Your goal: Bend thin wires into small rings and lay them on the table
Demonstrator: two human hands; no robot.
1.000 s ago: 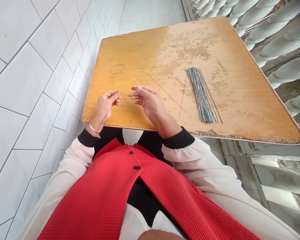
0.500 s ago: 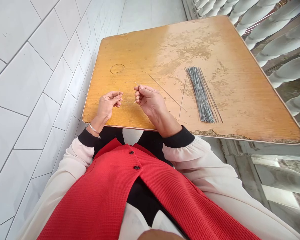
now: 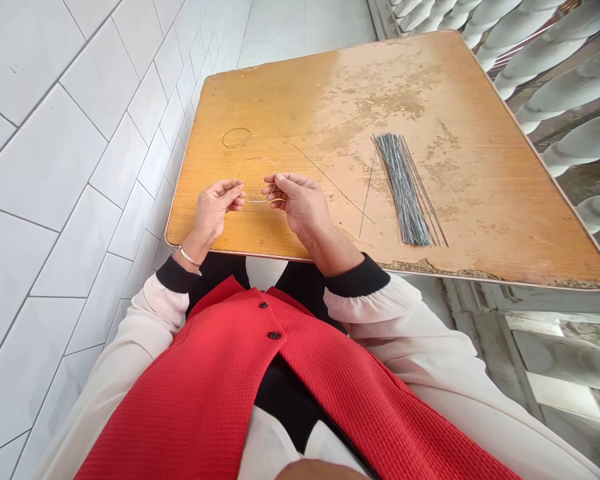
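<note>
A thin wire bent into a loop (image 3: 256, 160) is held between both hands just above the near left part of the wooden table (image 3: 300, 100). My left hand (image 3: 215, 208) pinches one end of it with fingers closed. My right hand (image 3: 297, 200) pinches the other end, fingers curled. A finished wire ring (image 3: 236, 137) lies flat on the table beyond my left hand. A bundle of straight grey wires (image 3: 405, 190) lies to the right of my right hand.
Two loose straight wires (image 3: 330, 181) lie between my right hand and the bundle. A white tiled wall runs along the left of the table. A white balustrade stands at the right. The table's near edge is chipped.
The wire between my hands has been bent round into a fuller loop arching away from me. Both hands stayed in about the same place.
</note>
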